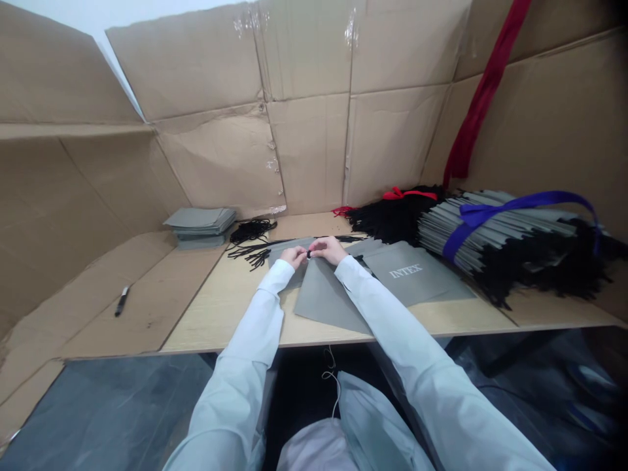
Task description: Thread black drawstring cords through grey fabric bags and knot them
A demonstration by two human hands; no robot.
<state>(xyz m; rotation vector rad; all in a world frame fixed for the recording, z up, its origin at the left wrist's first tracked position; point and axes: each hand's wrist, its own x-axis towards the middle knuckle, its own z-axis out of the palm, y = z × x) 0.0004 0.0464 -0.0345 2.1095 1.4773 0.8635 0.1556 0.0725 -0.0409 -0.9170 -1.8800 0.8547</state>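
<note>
My left hand (294,256) and my right hand (328,249) meet over the middle of the table, both with fingers pinched. Between them is a short piece of black cord (309,254), at the top corner of a grey fabric pouch (326,294). The pouch lies flat below my hands and partly under my right sleeve. Another grey piece (293,280) shows beneath my left hand. To the right, grey pouches overlap, the top one (417,275) printed INTEX in white. Loose black cords (255,254) are spread out behind and left of my hands.
A stack of grey pieces (201,226) stands at the back left beside a heap of black cord (252,230). A marker (122,301) lies on the left cardboard. Tied pouches (505,229) and a black cord bundle (387,217) fill the right. Cardboard walls (309,144) enclose the table.
</note>
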